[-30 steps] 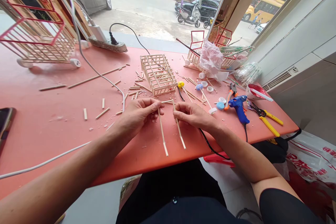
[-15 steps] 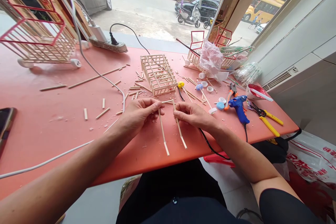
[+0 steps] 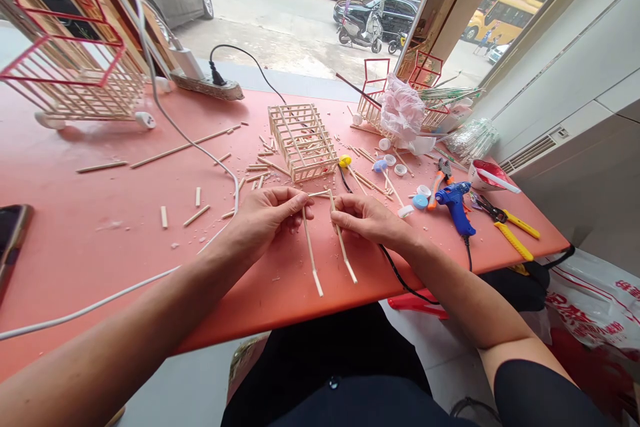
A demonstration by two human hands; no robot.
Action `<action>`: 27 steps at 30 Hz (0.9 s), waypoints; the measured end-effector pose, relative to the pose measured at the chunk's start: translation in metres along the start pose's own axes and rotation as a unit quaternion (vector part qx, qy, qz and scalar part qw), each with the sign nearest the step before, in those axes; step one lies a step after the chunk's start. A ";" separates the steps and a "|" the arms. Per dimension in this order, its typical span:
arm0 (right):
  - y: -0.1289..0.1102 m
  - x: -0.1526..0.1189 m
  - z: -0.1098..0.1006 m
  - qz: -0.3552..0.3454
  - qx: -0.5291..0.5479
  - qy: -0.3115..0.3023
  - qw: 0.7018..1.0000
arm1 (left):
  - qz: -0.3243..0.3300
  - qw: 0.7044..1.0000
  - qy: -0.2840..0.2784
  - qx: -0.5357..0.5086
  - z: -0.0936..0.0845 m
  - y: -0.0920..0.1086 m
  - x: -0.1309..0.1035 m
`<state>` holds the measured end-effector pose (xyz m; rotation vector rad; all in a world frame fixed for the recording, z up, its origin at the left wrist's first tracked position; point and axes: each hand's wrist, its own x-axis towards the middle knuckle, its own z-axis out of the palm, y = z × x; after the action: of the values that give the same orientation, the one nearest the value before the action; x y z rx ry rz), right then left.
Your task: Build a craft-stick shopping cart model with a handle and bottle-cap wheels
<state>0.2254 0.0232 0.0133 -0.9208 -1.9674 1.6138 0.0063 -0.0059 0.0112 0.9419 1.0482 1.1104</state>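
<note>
Between my hands is a U-shaped wooden stick frame [image 3: 343,247], its two long legs pointing toward me and a short crosspiece at the far end. My left hand [image 3: 280,210] pinches the left leg near the crosspiece, thumb on top. The right leg is pinched by my right hand [image 3: 364,217], also near its far end. Both legs have a short angled piece at the near tip. Just beyond my fingers stands a slatted wooden stick basket [image 3: 303,141] on the orange-red table [image 3: 125,240], amid loose stick pieces.
On the right lie a blue glue gun [image 3: 454,205], orange-handled pliers [image 3: 440,181], yellow-handled pliers [image 3: 515,233] and bottle caps [image 3: 420,201]. A red-trimmed stick cart [image 3: 75,73] stands at the left. A white cable [image 3: 170,123] crosses the table; a phone [image 3: 13,233] lies at the left edge.
</note>
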 end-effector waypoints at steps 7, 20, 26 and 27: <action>-0.001 0.000 0.000 0.003 -0.008 0.000 1.000 | 0.003 1.000 0.000 0.006 0.001 0.001 0.000; -0.002 0.000 0.001 0.007 -0.011 0.005 1.000 | -0.027 1.000 -0.006 -0.003 -0.001 0.002 0.000; -0.003 0.000 0.001 0.006 -0.004 0.002 1.000 | -0.026 1.000 -0.018 -0.002 -0.001 0.002 0.000; -0.003 0.000 0.001 0.006 -0.001 0.002 1.000 | -0.022 1.000 -0.020 -0.001 0.000 0.002 0.000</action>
<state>0.2240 0.0225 0.0157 -0.9384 -1.9652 1.6165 0.0053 -0.0052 0.0132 0.9308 1.0308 1.0515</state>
